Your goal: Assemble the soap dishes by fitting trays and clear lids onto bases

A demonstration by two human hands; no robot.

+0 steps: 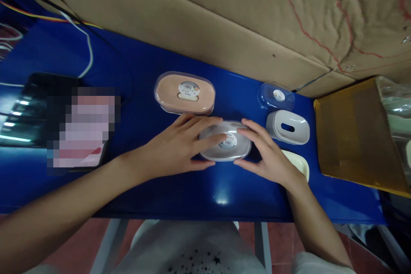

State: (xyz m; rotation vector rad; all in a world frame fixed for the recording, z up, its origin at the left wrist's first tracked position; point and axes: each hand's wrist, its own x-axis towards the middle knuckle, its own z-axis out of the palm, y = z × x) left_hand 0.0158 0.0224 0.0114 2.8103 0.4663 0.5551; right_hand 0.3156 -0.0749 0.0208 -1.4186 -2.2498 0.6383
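Note:
Between my two hands is a small oval container with a clear lid and a round printed label on top. My left hand grips its left side, with one finger lying across the lid to the label. From the right, my right hand holds the other end, fingers on the lid's far edge and thumb at the near edge. Just beyond stands a peach oval container under a clear lid with a similar label. Right of my hands sits a white oval piece with a slot in it.
A loose clear lid with a label lies behind the white piece. A cream-coloured dish is partly hidden by my right hand. On the right is an open cardboard box. Dark devices and cables occupy the blue table's left side.

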